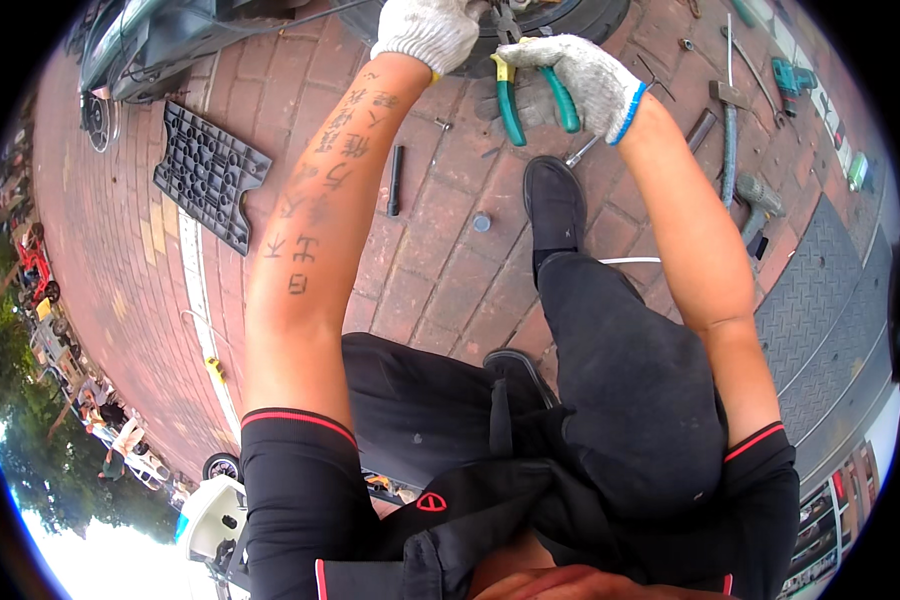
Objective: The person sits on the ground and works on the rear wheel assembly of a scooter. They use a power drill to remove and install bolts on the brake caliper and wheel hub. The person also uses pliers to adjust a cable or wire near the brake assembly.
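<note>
A white knit work glove covers my left hand (425,32), which is at the top edge beside a black tyre (595,22). Its fingers look curled in by the wheel, and what they hold is partly cut off by the picture's edge. My right hand (582,82), in a greyish glove with a blue cuff, is closed on pliers (510,105) with green and yellow handles. The handles spread toward me, and the jaws point up at the wheel's middle. What the jaws touch is too small to tell.
On the brick paving lie a black ribbed plastic panel (210,172), a black tube (396,180), a small round cap (482,222) and a socket tool (582,150). To the right are a hammer (730,97), a teal power drill (790,80) and a metal tread plate (815,285).
</note>
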### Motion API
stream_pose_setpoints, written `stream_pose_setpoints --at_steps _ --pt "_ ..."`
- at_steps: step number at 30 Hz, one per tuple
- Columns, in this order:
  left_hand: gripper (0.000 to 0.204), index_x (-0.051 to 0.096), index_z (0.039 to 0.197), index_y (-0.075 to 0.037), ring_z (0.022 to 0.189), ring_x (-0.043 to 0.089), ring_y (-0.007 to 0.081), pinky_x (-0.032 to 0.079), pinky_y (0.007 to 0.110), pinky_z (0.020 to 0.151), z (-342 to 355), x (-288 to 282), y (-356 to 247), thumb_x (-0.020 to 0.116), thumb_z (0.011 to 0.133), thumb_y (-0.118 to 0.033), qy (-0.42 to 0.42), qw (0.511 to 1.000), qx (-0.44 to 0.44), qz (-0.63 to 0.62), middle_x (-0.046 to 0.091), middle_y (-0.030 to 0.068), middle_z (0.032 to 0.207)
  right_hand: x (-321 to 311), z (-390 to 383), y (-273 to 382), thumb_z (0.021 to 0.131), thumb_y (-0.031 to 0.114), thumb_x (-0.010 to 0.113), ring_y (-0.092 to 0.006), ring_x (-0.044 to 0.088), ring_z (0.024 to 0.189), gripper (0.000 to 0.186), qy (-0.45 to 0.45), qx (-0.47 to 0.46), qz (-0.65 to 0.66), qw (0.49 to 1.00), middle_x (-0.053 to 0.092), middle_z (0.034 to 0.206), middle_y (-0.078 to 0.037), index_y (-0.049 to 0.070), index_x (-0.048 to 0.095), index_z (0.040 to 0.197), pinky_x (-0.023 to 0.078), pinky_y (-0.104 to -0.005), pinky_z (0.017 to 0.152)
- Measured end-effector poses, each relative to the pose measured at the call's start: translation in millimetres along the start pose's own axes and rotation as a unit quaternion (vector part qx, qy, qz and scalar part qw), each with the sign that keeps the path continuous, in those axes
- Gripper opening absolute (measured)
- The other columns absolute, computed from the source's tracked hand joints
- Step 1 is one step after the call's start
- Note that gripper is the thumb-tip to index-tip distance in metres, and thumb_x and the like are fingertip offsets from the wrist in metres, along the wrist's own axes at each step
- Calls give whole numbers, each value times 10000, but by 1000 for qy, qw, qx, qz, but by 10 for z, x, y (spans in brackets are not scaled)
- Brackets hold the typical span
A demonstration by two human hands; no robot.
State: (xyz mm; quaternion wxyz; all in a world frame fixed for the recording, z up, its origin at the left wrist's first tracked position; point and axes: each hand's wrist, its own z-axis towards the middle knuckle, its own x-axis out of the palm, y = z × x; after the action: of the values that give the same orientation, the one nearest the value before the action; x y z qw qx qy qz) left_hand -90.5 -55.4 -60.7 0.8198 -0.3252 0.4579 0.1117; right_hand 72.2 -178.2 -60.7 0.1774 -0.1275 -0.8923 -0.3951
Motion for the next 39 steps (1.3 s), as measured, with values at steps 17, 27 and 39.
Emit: stream_pose_setpoints --at_steps 17,27,39 --pt "168 761 979 -75 1012 628 361 524 429 884 0 -23 65 660 845 -92 20 998 3 -52 624 169 1074 -136 64 14 997 283 680 -232 743 855 318 77 22 92 993 741 977 -119 -12 721 1110 639 -409 799" --pt "159 757 983 -78 1016 632 349 523 418 884 13 25 92 678 846 -99 9 998 22 -57 631 162 1089 -40 90 -9 954 379 739 -170 703 826 336 -21 -1 -34 999 717 952 -54 63 754 1067 600 -335 799" --pt "167 758 984 -73 1057 619 360 512 429 925 49 12 90 672 841 -60 38 998 1 -49 629 172 1101 60 211 75 938 470 738 -76 491 555 371 -138 -48 -217 965 602 713 29 100 752 952 393 -272 479"
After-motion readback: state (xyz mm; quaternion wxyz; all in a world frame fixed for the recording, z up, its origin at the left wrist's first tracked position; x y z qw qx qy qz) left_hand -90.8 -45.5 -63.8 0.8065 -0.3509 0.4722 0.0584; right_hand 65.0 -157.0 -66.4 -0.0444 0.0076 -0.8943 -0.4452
